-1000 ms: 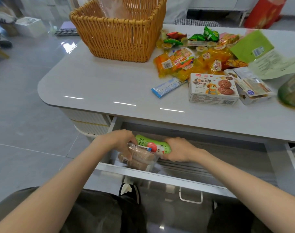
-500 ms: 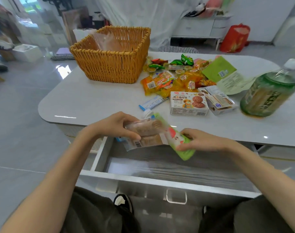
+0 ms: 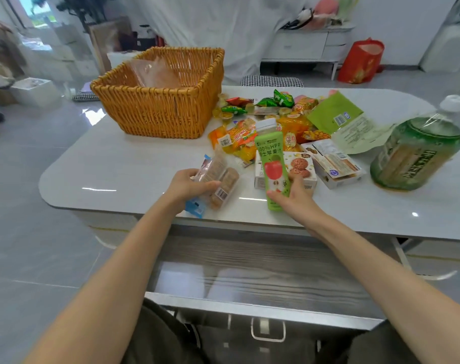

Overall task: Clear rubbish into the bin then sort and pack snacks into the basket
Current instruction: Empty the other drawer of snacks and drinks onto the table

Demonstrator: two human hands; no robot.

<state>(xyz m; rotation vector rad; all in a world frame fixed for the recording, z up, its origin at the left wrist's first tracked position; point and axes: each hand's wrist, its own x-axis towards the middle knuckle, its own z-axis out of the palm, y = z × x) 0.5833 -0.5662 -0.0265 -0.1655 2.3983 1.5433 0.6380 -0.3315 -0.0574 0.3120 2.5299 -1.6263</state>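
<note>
Head view: L hand (image 3: pixel 189 185) holds the clear-wrapped biscuit packs (image 3: pixel 219 177), fingers curled round them, just over the near part of the table (image 3: pixel 113 166). Can't tell whether they touch the top. R hand (image 3: pixel 295 199) grips the green apple juice bottle (image 3: pixel 271 164) at its lower end, thumb across the front. The bottle is upright w/ white cap up, in front of the cookie box (image 3: pixel 301 168).

Change vs. a sec ago: both items were down in the open drawer (image 3: pixel 249 274); half a sec ago they were lifted to the table edge, bottle lying tilted. Now they're up over the tabletop and the bottle is turned upright. The drawer shows nothing else inside, though the near part is hidden by the arms.

Meaning for the task: likely the drawer stock is out and joining the snack pile (image 3: pixel 249 130) for sorting. The basket (image 3: pixel 158 119) stands at the far L of the table, well apart from both hands, w/ only a clear bag (image 3: pixel 155 72) inside, so packing has barely begun. Green pouch (image 3: pixel 333 114), second box (image 3: pixel 331 162) and big green bottle (image 3: pixel 415 153) lie to the R. No bin in view, so rubbish step can't be judged.
</note>
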